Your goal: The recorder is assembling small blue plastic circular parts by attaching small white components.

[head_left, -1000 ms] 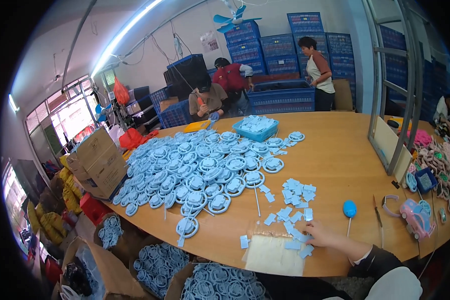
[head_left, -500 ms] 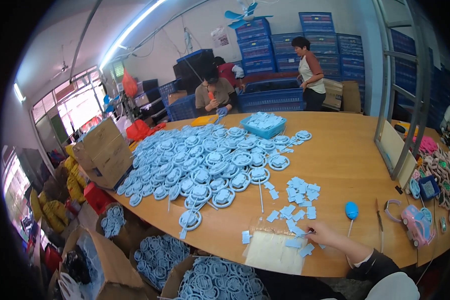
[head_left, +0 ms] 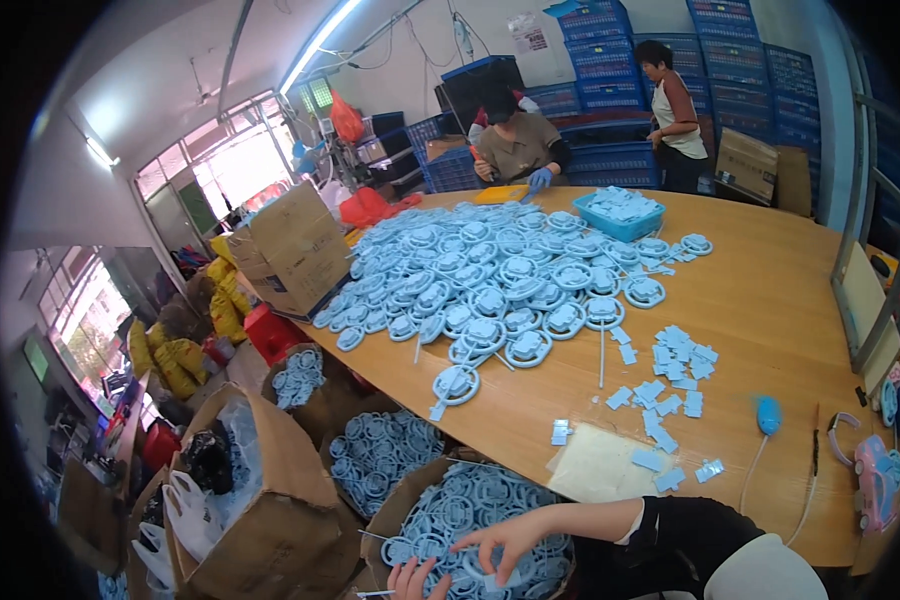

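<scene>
Head view shows the pale blue plastic toy steering wheels (head_left: 470,515) heaped in an open brown cardboard box (head_left: 395,515) below the table edge, within easy reach. The right hand (head_left: 510,540) spreads its fingers over the heap, touching one wheel, while the left hand (head_left: 410,580) hovers just beside, fingers loose, gripping nothing. More wheels cover the wooden table (head_left: 770,300) above, likely sorted work.

A small factory assembly workshop: a large wooden worktable (head_left: 770,300) is heaped with identical light-blue plastic toy steering wheels (head_left: 490,290), and more fill open cardboard boxes (head_left: 270,520) on the floor. Blue plastic crates (head_left: 740,50) are stacked along the back wall, where other workers (head_left: 515,140) stand under strip lights
</scene>
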`<state>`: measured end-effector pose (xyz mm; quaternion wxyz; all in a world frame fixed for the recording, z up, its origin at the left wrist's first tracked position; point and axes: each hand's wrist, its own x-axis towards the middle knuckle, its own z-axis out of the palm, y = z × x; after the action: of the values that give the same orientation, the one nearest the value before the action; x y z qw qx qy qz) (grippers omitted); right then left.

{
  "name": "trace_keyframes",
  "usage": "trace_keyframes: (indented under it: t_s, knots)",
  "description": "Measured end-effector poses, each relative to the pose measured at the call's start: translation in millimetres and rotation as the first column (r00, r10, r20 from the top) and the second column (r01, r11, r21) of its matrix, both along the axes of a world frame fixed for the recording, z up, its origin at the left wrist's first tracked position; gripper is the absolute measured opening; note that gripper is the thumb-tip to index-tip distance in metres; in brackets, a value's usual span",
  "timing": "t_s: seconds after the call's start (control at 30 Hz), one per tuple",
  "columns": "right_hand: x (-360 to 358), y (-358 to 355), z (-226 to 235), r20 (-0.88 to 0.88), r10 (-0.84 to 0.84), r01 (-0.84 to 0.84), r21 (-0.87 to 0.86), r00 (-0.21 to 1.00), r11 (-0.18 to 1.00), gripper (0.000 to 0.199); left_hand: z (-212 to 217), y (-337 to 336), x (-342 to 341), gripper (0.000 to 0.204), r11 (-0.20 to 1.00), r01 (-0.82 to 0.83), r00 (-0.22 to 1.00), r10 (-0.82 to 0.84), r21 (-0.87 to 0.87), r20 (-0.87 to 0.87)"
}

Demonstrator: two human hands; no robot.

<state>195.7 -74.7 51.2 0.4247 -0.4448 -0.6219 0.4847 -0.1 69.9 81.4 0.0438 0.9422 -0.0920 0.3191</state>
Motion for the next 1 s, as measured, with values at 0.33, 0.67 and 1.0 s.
trace_keyframes:
  t_s: [0.33, 0.67, 1.0]
  knots:
    - [-23.9, 13.9, -0.9, -0.112, 0.053, -0.081, -0.27, 0.992, 0.96, 0.021, 12.2, -0.4, -5.4, 0.013, 0.976, -0.17, 0.976, 0.186, -0.138, 0.111]
    - [4.7, 0.4, 37.9, -0.089, -0.443, 0.449, 0.058, 0.892, 0.892, 0.019, -52.3, -28.1, 32.2, 0.046, -0.114, 0.138, 0.988, 0.082, -0.984, 0.129]
    - [-6.1, -8.8, 63.5, 0.213, -0.704, 0.659, 0.25, 0.678, 0.71, 0.02, -37.4, -55.4, 56.9, 0.036, -0.513, -0.017, 0.984, 0.142, -0.858, -0.105]
